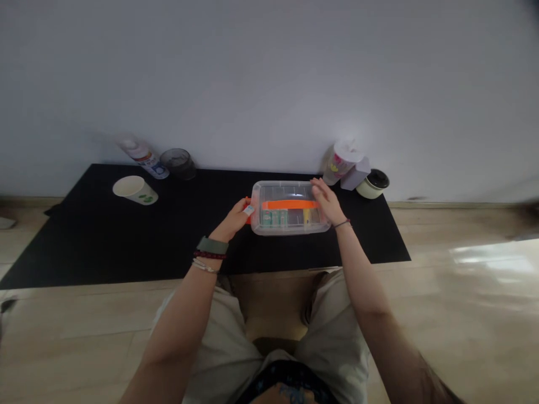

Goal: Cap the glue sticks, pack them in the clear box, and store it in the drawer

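A clear plastic storage box [290, 229] with an orange handle [290, 204] on its lid is between my hands, over the dark table. Small green packs [274, 217] and a yellow item [307, 216] show through its clear plastic. My left hand [236, 217] grips the box's left end by an orange latch, its thumb near the lid's edge. At the other end, my right hand [327, 201] holds the right side, with fingers over the lid's far corner. The undersides of both hands are hidden.
On the black table [168, 241] stand a paper cup [135, 191], a spray can [145, 157] and a dark glass [179, 164] at left. A patterned tumbler [341, 161], a pale box [356, 174] and a lidded pot [373, 185] stand at right. A wall [269, 84] rises behind.
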